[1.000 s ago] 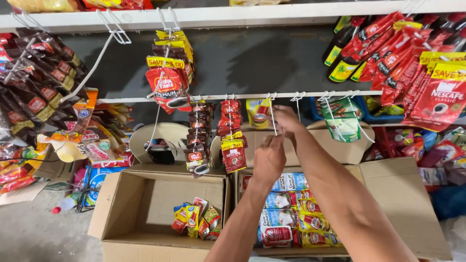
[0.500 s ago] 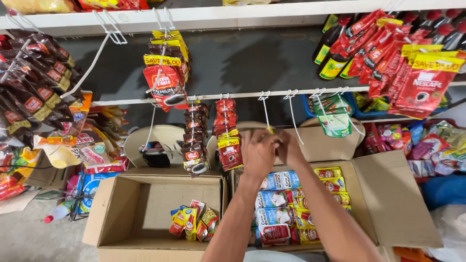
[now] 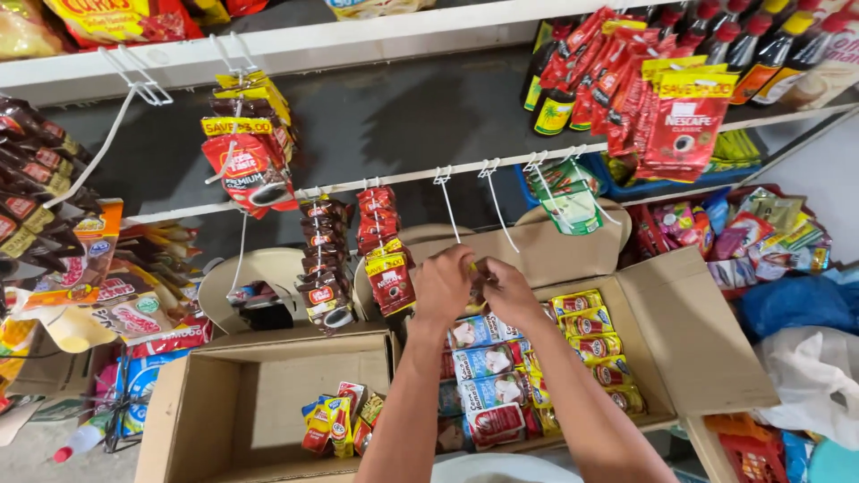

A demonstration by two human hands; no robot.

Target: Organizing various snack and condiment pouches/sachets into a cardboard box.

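Both hands have come down from the white hooks on the rail and now meet lower, just above the right-hand cardboard box (image 3: 680, 331). Between them sits a small item, mostly hidden by the fingers; only a sliver of yellowish packet (image 3: 478, 288) shows, so its full shape and colour cannot be told. It hangs in the air over the back rows of sachets, below the two bare wire hooks (image 3: 447, 201).

Left hand (image 3: 442, 284) is curled, fingers bent inward and pinching at the packet from the left side. Right hand (image 3: 510, 291) is likewise closed around it from the right, knuckles up, thumb tucked toward the left hand. The two hands touch each other at the fingertips.

Beneath them the box holds rows of blue-and-white and yellow-and-red sachets (image 3: 488, 367). A second box (image 3: 259, 394) to the left holds a small heap of yellow and red packets (image 3: 340, 422). A strip of red sachets (image 3: 386, 259) hangs just left of the left hand.
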